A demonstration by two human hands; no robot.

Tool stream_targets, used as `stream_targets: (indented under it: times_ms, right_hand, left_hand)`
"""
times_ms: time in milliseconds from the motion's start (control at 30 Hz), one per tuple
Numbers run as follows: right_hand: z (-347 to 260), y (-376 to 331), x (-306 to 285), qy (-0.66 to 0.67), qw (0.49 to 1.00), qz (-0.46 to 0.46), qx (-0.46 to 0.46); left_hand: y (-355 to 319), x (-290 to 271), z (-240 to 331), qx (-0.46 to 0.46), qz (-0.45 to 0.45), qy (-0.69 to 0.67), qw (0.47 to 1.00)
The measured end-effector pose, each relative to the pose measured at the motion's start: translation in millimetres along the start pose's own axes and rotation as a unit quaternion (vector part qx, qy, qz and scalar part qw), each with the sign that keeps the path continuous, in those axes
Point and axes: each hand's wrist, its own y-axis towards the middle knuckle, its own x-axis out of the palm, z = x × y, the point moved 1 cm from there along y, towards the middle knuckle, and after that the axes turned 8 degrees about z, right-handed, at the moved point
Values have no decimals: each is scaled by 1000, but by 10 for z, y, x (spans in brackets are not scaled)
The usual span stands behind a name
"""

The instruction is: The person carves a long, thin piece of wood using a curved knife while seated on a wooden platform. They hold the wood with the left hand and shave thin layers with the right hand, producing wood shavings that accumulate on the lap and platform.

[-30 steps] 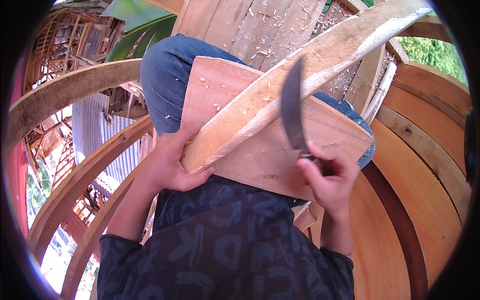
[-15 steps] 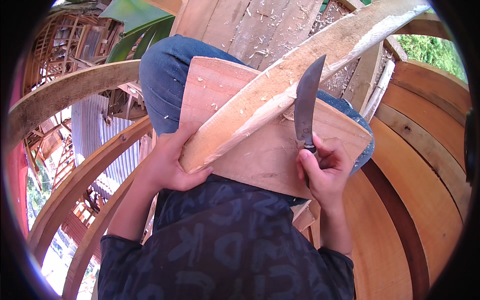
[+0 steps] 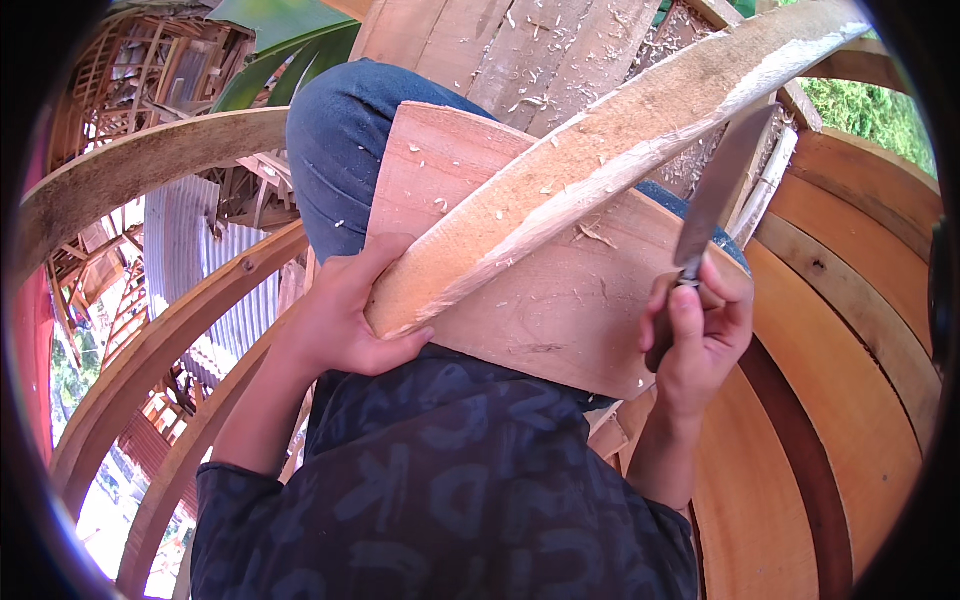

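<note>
A long, slightly curved wooden plank slants from my lap up to the far right, its right-hand edge freshly cut and pale. My left hand is wrapped round its near end, thumb on one side and fingers on the other. In my right hand is a knife, gripped by its dark handle, with the broad blade pointing up and away. The blade stands to the right of the plank, apart from its edge. Under the plank a flat wooden board lies across my thighs, with a few shavings on it.
Floor planks strewn with shavings lie beyond my knees. Curved wooden ribs bend along my left, with corrugated metal sheets below them. A wall of curved planks rises on my right. Green leaves hang at the far left.
My right hand and the knife have moved right, and the blade has come away from the plank's edge. My left hand still holds the plank's near end.
</note>
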Motion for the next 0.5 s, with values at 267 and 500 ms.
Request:
stream_targets:
  times_ms: [267,500]
  right_hand:
    - [-32,37,-136,-23,998,6,-56]
    - [137,-35,-87,-242,967,-35,-67]
  left_hand:
    - [-10,-2,3,10,3,-2,1000]
    - [-2,-24,11,-1,-3,-2,1000]
